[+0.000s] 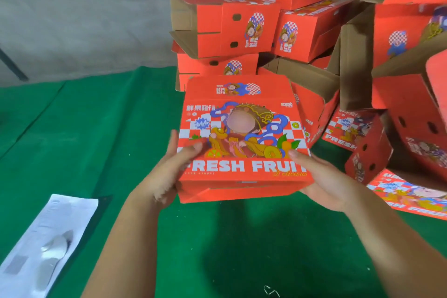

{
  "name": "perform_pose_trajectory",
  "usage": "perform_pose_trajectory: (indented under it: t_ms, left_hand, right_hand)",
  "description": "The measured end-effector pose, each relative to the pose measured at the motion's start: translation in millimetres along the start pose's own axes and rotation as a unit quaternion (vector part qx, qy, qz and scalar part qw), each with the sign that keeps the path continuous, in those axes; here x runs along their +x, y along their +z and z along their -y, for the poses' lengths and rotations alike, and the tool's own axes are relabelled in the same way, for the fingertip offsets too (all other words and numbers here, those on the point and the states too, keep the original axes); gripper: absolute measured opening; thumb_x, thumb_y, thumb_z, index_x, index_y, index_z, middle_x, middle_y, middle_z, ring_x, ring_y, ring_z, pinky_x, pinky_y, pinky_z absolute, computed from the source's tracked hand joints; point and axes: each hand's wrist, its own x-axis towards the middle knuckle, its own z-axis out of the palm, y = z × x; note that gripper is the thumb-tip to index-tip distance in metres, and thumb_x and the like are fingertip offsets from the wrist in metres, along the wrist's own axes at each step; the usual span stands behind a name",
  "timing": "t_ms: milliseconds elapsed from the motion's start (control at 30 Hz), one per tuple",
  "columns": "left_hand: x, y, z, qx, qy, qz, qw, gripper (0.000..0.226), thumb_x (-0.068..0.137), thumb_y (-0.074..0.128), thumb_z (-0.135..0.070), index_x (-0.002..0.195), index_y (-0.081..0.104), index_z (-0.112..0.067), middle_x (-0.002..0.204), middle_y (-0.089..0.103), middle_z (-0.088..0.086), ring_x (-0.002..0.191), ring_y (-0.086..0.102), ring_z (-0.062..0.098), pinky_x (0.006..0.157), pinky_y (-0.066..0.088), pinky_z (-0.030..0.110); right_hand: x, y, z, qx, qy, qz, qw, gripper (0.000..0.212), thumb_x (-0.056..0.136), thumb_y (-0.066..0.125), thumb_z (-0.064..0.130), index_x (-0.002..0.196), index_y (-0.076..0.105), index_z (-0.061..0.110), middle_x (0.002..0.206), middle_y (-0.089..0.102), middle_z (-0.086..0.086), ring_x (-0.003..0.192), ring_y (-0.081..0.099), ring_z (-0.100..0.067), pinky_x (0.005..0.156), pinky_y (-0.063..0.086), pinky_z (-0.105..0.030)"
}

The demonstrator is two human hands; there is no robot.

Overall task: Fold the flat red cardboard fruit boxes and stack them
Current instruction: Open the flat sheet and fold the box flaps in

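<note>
A folded red fruit box with a cartoon print and the words FRESH FRUIT is held above the green cloth, lid side up. My left hand grips its near left corner, thumb on the lid. My right hand grips the near right corner, thumb on top and fingers underneath. Behind it rises an uneven pile of folded red boxes, several on their sides with brown flaps open. A flat red box lies on the cloth at the right.
The green cloth covers the work surface. A white plastic packet lies at the near left. More folded boxes lean and tumble at the right. A grey wall stands behind.
</note>
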Motion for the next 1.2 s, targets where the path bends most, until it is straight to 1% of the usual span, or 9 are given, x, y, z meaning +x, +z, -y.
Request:
perform_pose_trajectory:
  t_ms: [133,233,333,433,500,633,900,1067,1200]
  left_hand:
    - [-1.8,-18.8,9.7,0.043,0.043,-0.009,0.998,0.081,0.081,0.085,-0.012,0.15,0.044,-0.027,0.123,0.075,0.006,0.103,0.076,0.025,0.074,0.062,0.035]
    - [-0.5,-15.6,17.7,0.114,0.14,-0.023,0.983,0.088,0.085,0.077,0.007,0.156,0.035,-0.026,0.128,0.072,0.002,0.108,0.072,0.017,0.087,0.059,0.034]
    - [6.0,-23.4,29.2,0.197,0.167,-0.162,0.952,0.063,0.077,0.072,-0.009,0.139,0.059,-0.018,0.118,0.074,-0.005,0.106,0.067,0.007,0.104,0.047,0.032]
    - [13.2,-43.2,42.4,0.065,0.055,-0.124,0.989,0.025,0.098,0.055,-0.021,0.118,0.071,-0.021,0.12,0.074,-0.001,0.093,0.068,0.006,0.089,0.05,0.029]
    - [15.9,-45.1,54.1,-0.034,-0.045,-0.083,0.995,0.035,0.102,0.049,-0.046,0.123,0.068,-0.025,0.127,0.071,0.001,0.1,0.07,0.015,0.087,0.054,0.031]
    - [19.5,-15.1,70.8,0.02,-0.139,-0.051,0.989,0.086,0.074,0.05,-0.083,0.152,0.039,-0.049,0.147,0.054,-0.017,0.141,0.045,0.022,0.126,0.02,0.044]
    - [51.7,5.4,67.3,0.003,-0.085,-0.05,0.995,0.034,0.078,0.047,-0.052,0.071,0.076,-0.035,0.083,0.077,-0.015,0.085,0.068,0.004,0.085,0.039,0.03]
    - [59.8,18.5,59.2,-0.06,-0.029,0.005,0.998,0.031,0.079,0.051,-0.045,0.098,0.075,-0.047,0.098,0.073,-0.018,0.09,0.068,0.0,0.088,0.046,0.029]
    - [65.3,40.8,43.7,-0.137,-0.028,-0.033,0.99,0.05,0.085,0.056,-0.063,0.132,0.06,-0.049,0.131,0.064,-0.022,0.116,0.064,0.015,0.093,0.047,0.036]
  right_hand:
    - [2.1,15.6,-11.5,-0.155,-0.065,-0.002,0.986,0.053,0.1,0.061,0.018,0.147,0.044,0.036,0.138,0.066,0.008,0.124,0.065,-0.013,0.088,0.057,-0.023]
    - [15.5,22.5,-26.1,-0.275,-0.096,-0.084,0.953,0.05,0.1,0.061,0.002,0.14,0.053,0.029,0.129,0.071,0.012,0.123,0.065,-0.013,0.101,0.054,-0.032]
    - [30.6,20.9,-44.0,-0.164,-0.087,-0.219,0.958,0.038,0.096,0.054,-0.009,0.103,0.07,0.025,0.109,0.077,0.007,0.114,0.068,-0.02,0.113,0.045,-0.046]
    - [38.0,11.1,-60.6,-0.045,-0.038,-0.279,0.958,0.039,0.094,0.05,-0.011,0.09,0.062,0.026,0.103,0.068,0.003,0.104,0.061,-0.015,0.121,0.032,-0.047]
    - [39.7,4.6,-75.2,-0.106,0.012,-0.278,0.955,0.033,0.097,0.055,-0.004,0.107,0.06,0.027,0.122,0.063,0.0,0.109,0.058,-0.012,0.12,0.032,-0.043]
    - [46.5,5.7,-95.6,-0.166,0.024,-0.303,0.938,0.056,0.093,0.073,0.016,0.14,0.045,0.023,0.139,0.057,0.001,0.126,0.055,-0.021,0.108,0.044,-0.044]
    - [47.2,-4.7,-74.2,-0.247,-0.073,-0.33,0.908,0.058,0.079,0.082,0.049,0.121,0.045,0.034,0.123,0.059,0.007,0.113,0.066,-0.018,0.101,0.054,-0.05]
    - [48.7,-18.1,-61.5,-0.289,-0.101,-0.393,0.867,0.066,0.06,0.076,0.054,0.11,0.046,0.024,0.12,0.05,-0.006,0.095,0.068,-0.024,0.082,0.062,-0.05]
    - [45.8,-32.0,-58.1,-0.303,-0.234,-0.367,0.848,0.055,0.072,0.086,0.035,0.109,0.047,0.052,0.109,0.056,0.008,0.093,0.064,-0.002,0.08,0.052,-0.022]
